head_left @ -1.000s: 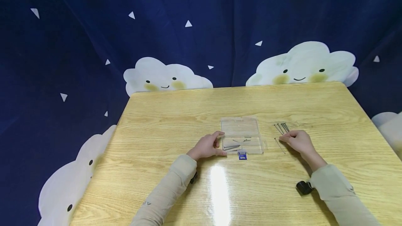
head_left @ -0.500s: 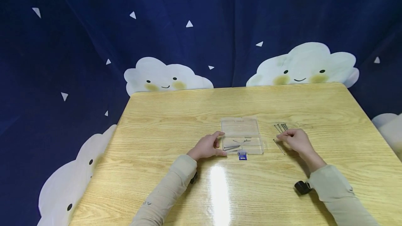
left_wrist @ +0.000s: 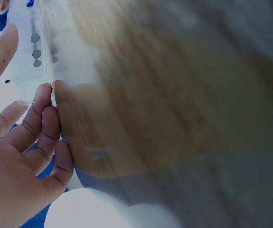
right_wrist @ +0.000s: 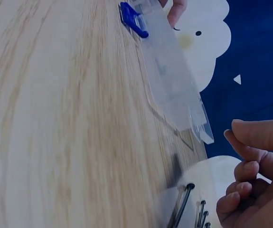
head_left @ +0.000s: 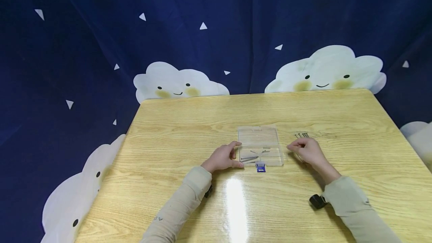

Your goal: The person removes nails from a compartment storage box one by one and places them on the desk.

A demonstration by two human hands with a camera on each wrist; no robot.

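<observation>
A clear plastic box (head_left: 258,136) lies with its lid folded back on the table, a blue latch (head_left: 260,167) at its front. Inside are larger nails (head_left: 248,158) and several small metal pieces (head_left: 264,151). My left hand (head_left: 221,156) holds the box's left end, index finger near the hinge and thumb at the front corner. Just right of the box is my right hand (head_left: 308,153), thumb and index tips close together, the other fingers loosely curled. Nothing shows between those fingertips in the right wrist view. Long nails (right_wrist: 202,213) lie beside it, partly hidden in the head view.
The wooden table (head_left: 175,123) reaches back to a dark blue curtain (head_left: 189,3) printed with clouds and triangles. A black wrist camera (head_left: 317,201) hangs at the right sleeve. Light glares off the table (head_left: 236,209) in front of the box.
My right hand has moved left from the row of nails toward the box. One loose nail shifted slightly near it. My left hand and the box have stayed in place.
</observation>
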